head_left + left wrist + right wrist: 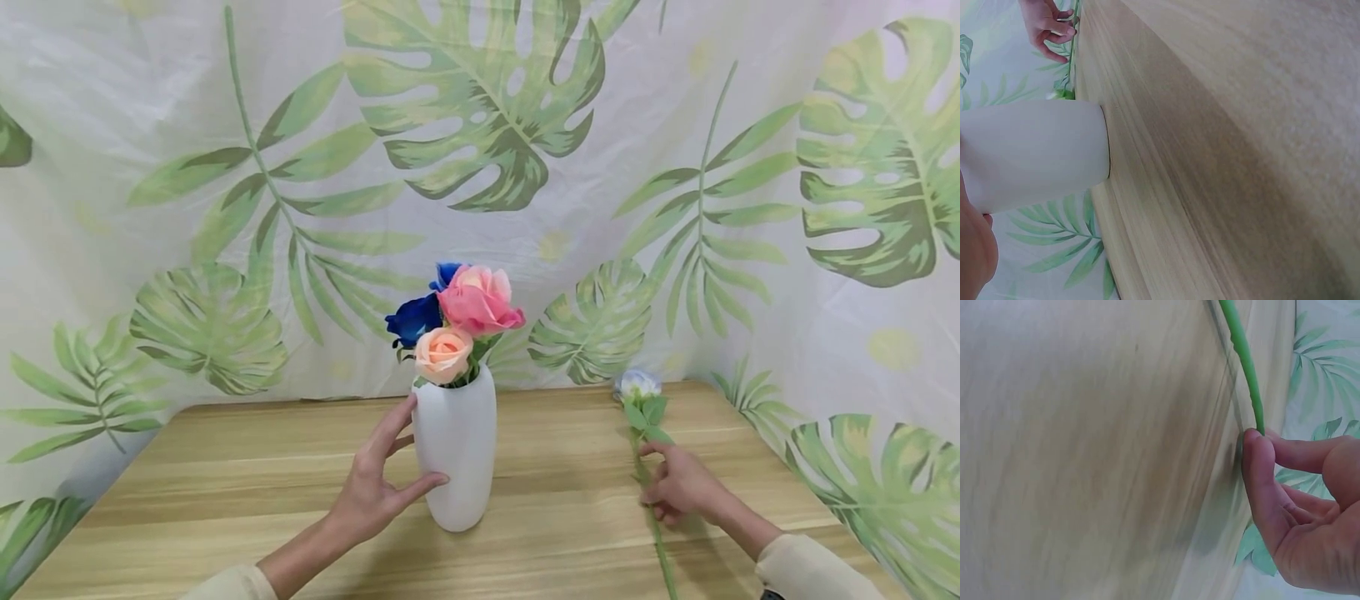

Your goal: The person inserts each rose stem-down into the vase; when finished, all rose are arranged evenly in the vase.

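Observation:
A white vase (457, 458) stands upright on the table, holding a pink rose (480, 304), a peach rose (443, 356) and blue roses (415, 321). My left hand (367, 492) grips the vase from its left side, thumb across the front and fingers near the rim. At the right, my right hand (682, 483) pinches the green stem of a pale blue-and-white rose (637, 386), below its leaves. In the right wrist view thumb and fingertips meet on the stem (1246, 362), while the bloom is out of sight.
The wooden table (262, 475) has its back edge close to a hanging cloth (300, 83) printed with green leaves. Bare wood lies between the vase and the rose stem. The table's right edge runs beyond my right hand.

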Demonstrator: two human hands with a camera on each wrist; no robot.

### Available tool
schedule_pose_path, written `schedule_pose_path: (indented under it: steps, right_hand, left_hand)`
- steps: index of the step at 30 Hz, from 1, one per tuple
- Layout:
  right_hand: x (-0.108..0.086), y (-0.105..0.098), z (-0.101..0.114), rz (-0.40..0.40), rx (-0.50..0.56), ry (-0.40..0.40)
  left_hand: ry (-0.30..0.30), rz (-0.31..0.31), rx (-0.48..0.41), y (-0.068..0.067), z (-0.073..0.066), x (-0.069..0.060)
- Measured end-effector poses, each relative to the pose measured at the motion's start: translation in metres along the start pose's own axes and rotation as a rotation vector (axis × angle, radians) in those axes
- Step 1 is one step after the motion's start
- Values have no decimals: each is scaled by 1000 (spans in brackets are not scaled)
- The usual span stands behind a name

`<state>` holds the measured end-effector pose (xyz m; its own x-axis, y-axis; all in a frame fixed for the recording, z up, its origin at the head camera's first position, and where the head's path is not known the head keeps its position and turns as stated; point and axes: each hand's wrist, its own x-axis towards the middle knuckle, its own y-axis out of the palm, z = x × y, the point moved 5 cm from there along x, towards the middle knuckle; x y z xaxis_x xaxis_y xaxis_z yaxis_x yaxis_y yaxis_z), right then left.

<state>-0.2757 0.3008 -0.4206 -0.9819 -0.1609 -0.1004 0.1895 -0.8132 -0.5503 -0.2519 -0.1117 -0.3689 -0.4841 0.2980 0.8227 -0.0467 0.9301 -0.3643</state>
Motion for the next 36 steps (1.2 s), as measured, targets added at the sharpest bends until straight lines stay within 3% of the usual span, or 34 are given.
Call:
schedule_pose_path:
  steps: [7, 19, 29, 36]
  right_hand:
    - [6, 4, 7, -58, 75, -12]
    - [11, 14, 35, 9, 241, -87]
    - [11, 19, 62, -45, 349, -141]
    - [8, 21, 81, -27, 426, -193]
  left_hand:
    - [4, -4, 4, 0, -1, 1]
    - [-10, 4, 19, -1, 0, 2]
    - [-17, 11, 36, -1, 1, 1]
    - [-20, 10, 26, -1, 1, -1]
